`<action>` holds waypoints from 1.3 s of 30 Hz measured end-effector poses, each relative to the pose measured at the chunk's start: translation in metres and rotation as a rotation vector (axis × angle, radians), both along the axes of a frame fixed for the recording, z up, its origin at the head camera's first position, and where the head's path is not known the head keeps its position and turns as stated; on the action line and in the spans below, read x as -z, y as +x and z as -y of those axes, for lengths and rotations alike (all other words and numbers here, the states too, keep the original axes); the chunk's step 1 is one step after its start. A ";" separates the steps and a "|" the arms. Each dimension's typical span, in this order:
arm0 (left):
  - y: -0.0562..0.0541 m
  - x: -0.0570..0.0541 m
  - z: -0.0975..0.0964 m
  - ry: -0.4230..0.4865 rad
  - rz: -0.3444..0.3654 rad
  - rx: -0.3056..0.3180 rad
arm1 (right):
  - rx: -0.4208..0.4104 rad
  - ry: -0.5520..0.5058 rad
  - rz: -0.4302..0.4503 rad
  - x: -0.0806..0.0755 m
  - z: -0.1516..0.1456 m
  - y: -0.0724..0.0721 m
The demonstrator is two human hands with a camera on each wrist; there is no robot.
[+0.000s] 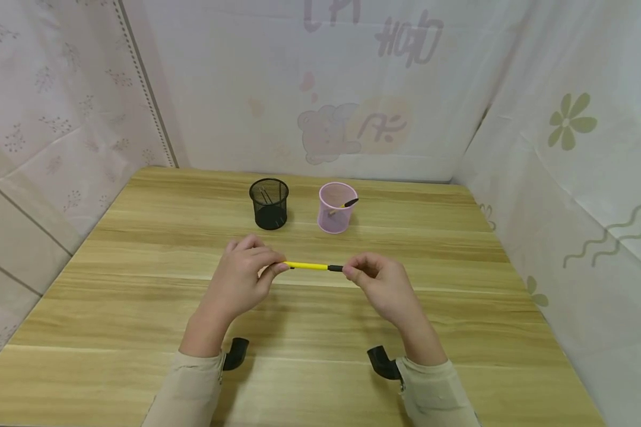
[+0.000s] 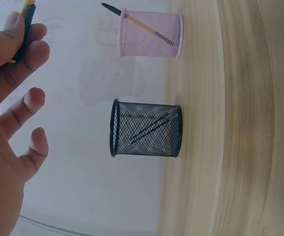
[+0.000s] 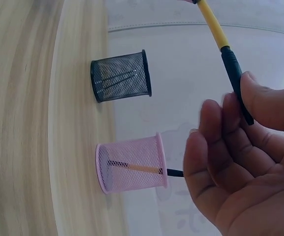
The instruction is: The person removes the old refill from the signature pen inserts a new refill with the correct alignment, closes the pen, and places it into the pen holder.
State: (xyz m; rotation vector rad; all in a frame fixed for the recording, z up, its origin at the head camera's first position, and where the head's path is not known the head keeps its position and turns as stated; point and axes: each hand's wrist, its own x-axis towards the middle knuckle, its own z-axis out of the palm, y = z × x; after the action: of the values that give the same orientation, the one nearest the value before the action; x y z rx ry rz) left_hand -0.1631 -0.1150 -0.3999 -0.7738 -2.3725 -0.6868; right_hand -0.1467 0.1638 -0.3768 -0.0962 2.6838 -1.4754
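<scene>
A yellow pen (image 1: 308,265) with black ends lies level between both hands, above the table. My left hand (image 1: 246,273) pinches its left end between thumb and fingers; in the left wrist view, a black clip (image 2: 27,29) shows along the pen there. The black right end (image 3: 235,73) is pinched by my right hand (image 1: 381,284). Beyond the hands stand a black mesh pen holder (image 1: 269,216) on the left and a pink mesh pen holder (image 1: 332,224) on the right. Another yellow and black pen (image 1: 350,203) leans inside the pink one. Thin dark lines show inside the black holder; their kind is unclear.
The wood-grain table (image 1: 139,249) runs back to a patterned curtain (image 1: 235,107), with further curtains at both sides. A black curved piece (image 1: 236,354) sits at the left cuff and a similar black piece (image 1: 383,362) at the right cuff.
</scene>
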 end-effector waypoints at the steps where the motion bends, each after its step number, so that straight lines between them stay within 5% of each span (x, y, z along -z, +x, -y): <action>1: 0.000 0.000 0.000 -0.002 0.008 0.000 | 0.005 -0.009 -0.001 0.000 0.000 0.000; 8: 0.001 -0.001 -0.001 0.005 0.037 0.007 | 0.017 -0.097 0.027 0.001 0.000 0.002; 18: 0.001 0.000 -0.002 0.017 -0.008 0.017 | -0.085 -0.189 0.108 0.003 -0.002 0.001; 29: 0.000 0.002 -0.005 0.032 -0.007 0.062 | 0.015 -0.201 0.067 0.003 0.000 0.003; 39: 0.001 0.002 -0.006 0.034 0.016 0.079 | 0.012 -0.300 0.068 0.003 -0.002 0.004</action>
State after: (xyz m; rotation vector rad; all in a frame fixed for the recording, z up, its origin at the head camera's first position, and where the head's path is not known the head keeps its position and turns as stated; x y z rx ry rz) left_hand -0.1622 -0.1088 -0.4024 -0.8538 -2.3495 -0.7660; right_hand -0.1425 0.1662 -0.3799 -0.0457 2.3970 -1.8384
